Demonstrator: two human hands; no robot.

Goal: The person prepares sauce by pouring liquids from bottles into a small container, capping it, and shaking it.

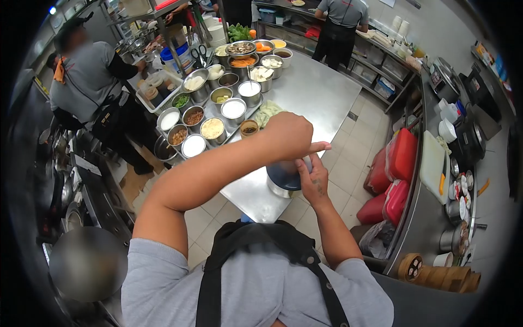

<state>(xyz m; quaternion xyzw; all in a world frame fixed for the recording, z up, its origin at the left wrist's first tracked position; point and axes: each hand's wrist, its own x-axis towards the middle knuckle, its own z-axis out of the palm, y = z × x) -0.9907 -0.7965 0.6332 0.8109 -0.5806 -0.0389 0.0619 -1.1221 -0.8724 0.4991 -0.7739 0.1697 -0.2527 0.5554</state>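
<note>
My left arm reaches across the corner of the steel table. My left hand (290,136) is curled above a dark round container (282,175), with one digit pointing right. Whatever its fingers may hold is hidden. My right hand (316,182) grips the right side of the container, thumb near the rim. A shiny metal edge shows below the dark part. A small cup of brown sauce (249,128) and a crumpled pale green cloth or leaf (268,113) lie just beyond my left forearm.
Steel tubs of chopped ingredients, such as shredded cheese (212,128), crowd the left of the table (321,82). One co-worker (90,82) stands at left, another (343,27) at the back. Red containers (400,155) sit beneath the right counter, which holds a cutting board (433,158) and bamboo steamers (441,277).
</note>
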